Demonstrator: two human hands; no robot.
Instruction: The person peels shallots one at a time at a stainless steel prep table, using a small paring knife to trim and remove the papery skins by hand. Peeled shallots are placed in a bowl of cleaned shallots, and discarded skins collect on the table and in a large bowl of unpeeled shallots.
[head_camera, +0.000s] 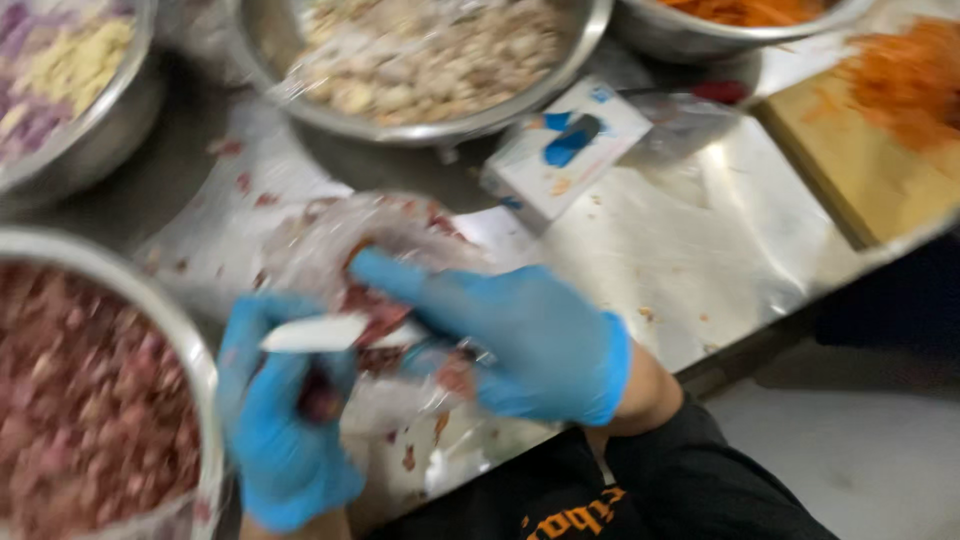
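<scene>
At the far left a steel bowl of reddish chopped meat (90, 400) is sitting on the counter (700, 250), with another bowl of purple and yellow pieces (60, 70) standing behind it. Just beside the meat bowl, the left hand (285, 420) in a blue glove is curling its grip around a white flat utensil (320, 333) — the fingers are closing on its lower end, and a dark red bit is showing against the palm. The right hand (520, 340), also gloved in blue, is reaching across from the right, its fingers lying over the clear plastic bag (350, 245) smeared with red filling; whether that grip is pinching the bag or only pressing on it is too blurred to tell. Behind the hands a bowl of pale chunks (430, 50) is resting — a white and blue box (565, 145) is lying just beside it. Farther right, shredded orange vegetable (905, 80) is piling on a wooden board (870, 170).
</scene>
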